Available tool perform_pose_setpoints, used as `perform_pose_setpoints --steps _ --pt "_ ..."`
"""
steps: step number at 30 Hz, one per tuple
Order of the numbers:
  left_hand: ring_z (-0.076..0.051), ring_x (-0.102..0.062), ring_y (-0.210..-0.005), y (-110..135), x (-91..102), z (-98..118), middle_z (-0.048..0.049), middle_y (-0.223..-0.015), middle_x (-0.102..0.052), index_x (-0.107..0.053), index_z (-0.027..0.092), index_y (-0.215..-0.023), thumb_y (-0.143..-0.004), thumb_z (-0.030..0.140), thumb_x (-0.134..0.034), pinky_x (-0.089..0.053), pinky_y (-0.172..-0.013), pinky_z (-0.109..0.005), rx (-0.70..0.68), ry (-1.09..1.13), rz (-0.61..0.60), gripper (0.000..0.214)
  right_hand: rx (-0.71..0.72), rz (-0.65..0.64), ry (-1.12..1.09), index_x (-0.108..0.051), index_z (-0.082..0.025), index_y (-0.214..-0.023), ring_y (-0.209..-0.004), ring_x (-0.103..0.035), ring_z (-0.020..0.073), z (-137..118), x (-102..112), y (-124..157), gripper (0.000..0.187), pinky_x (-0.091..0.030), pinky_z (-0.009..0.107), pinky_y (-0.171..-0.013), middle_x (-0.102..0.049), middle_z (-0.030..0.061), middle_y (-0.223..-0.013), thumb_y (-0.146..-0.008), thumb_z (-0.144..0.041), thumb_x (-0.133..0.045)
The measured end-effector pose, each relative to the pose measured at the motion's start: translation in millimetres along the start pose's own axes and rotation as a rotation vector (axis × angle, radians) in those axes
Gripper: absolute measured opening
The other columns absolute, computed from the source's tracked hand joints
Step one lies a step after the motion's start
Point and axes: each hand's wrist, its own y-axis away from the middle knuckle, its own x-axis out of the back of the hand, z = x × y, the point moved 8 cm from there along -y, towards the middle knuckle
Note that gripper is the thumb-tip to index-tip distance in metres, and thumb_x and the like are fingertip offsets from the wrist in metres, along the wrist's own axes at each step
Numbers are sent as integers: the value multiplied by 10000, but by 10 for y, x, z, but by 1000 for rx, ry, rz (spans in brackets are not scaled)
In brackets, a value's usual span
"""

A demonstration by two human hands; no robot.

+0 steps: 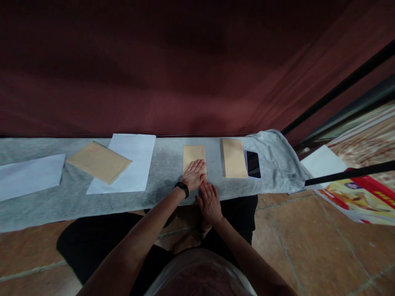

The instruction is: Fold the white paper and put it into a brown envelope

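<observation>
Head view, nearest first: pale rounded shape (pixel 199 267) at bottom edge, blurred, can't tell what. Then two bare forearms reaching forward over dark trousers (pixel 101 240) to a narrow table (pixel 168 164) under grey cloth.

Step in hand, my read: pressing or smoothing one brown envelope (pixel 191 153) flat. Left hand (pixel 194 176), dark watch (pixel 182 189) on wrist, lies palm down across its near part, fingers extended and close together, not pinching. Right hand (pixel 211 203) is at the near table edge, just beside the left; fingers extended, slightly apart, no object seen in it. Can't tell if the two hands touch, or if right fingertips reach the envelope.

Next move, judging from this: left hand has to come off, or slide to an edge, before the envelope can be picked up. Right hand looks free to take a corner.

Envelope position: under the left hand, far part exposed beyond the fingers, near part hidden. Right fingertips sit by its near right corner.

Around it: brown envelope stack (pixel 234 158) to the right, apart from both hands, phone (pixel 253 164) just beside that. Well left, a loose brown envelope (pixel 98 162) overlaps a white sheet (pixel 135 160); another white sheet (pixel 31 176) further left.
</observation>
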Motion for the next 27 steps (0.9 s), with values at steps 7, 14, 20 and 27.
perform_pose_setpoints --steps 7,14,20,27 --pt "-218 -220 -1530 222 47 86 -90 -1627 -339 -341 139 -1547 -1020 312 -273 -139 -1263 -450 -61 11 -17 559 43 24 -72 -409 -149 -1506 -1451 -393 258 64 -9 40 493 -322 487 -1191 -495 128 -1520 -1027 -264 -410" --pt "-226 -215 -1533 484 83 139 -70 -1634 -325 -370 177 -1540 -1027 305 -303 -142 -1264 -459 -73 -9 5 534 70 21 -100 -391 -145 -1519 -1454 -392 247 74 18 56 502 -336 489 -1186 -489 137 -1523 -1029 -254 -396" --pt "-222 -238 -1527 830 146 165 -93 -1633 -321 -332 161 -1558 -1020 372 -346 -163 -1264 -444 -83 -45 -3 578 80 -20 -76 -374 -162 -1535 -1457 -391 222 41 38 -21 497 -276 479 -1220 -490 116 -1528 -1058 -298 -349" --pt "-227 -248 -1525 1176 178 55 -116 -1629 -319 -290 137 -1572 -1014 474 -357 -208 -1253 -423 -24 -74 26 655 50 -63 32 -283 -166 -1577 -1473 -365 238 43 13 -32 571 -219 475 -1240 -413 110 -1580 -1054 -378 -373"
